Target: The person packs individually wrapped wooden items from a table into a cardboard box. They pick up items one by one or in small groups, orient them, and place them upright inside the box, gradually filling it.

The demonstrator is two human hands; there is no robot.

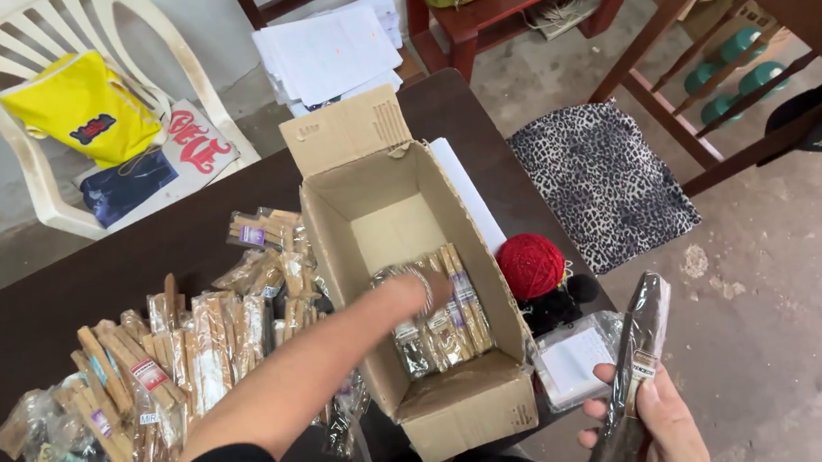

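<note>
Cardboard box (pixel 469 411) open on dark table (pixel 28 318), packets (pixel 445 323) of wooden sticks inside under reaching left hand (pixel 427 290), grip hidden, cannot tell; right of box, right hand (pixel 651 429) closed around 1 dark wrapped packet (pixel 637 370); left of box, heap of packets (pixel 172 354).

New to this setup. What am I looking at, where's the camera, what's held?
There is no machine: one camera worn on a person's head looks down at their two bare hands. The left hand reaches into an open cardboard box and rests on clear-wrapped packets of wooden sticks lined up inside. The right hand holds a dark wrapped bundle beside the box. On the dark table lie a pile of similar stick packets, a red ball of yarn and white papers.
</note>
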